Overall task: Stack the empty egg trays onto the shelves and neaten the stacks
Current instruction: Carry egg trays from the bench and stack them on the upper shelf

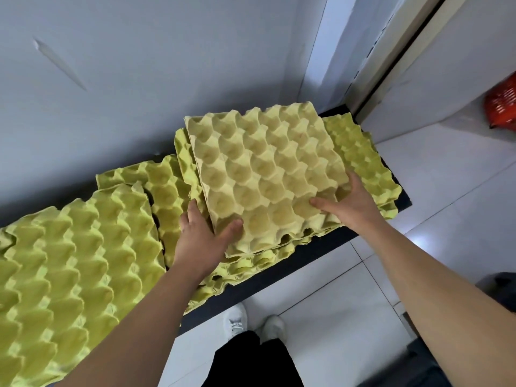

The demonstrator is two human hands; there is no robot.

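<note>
— Where's the tray being handled?

— The pale egg tray (265,174) lies uppermost on the untidy stack (363,163) at the right end of the dark shelf (310,254). It sits askew to the greener trays under it, which jut out past it on both sides.

— And the grips?

— The left grip (206,238) is clamped on the tray's near left corner, thumb on top and fingers along the left edge. The right grip (349,202) is clamped on the near right corner, thumb laid across the top. The tray stretches away from both, towards the white wall (139,79).

— Whether it rests fully on the stack?

— I cannot tell.

— Anything else?

— A second stack (69,261) fills the shelf's left part, touching the first. White shoes (237,321) stand on the tiled floor (446,191), and there's a red basket (502,107) far right.
</note>
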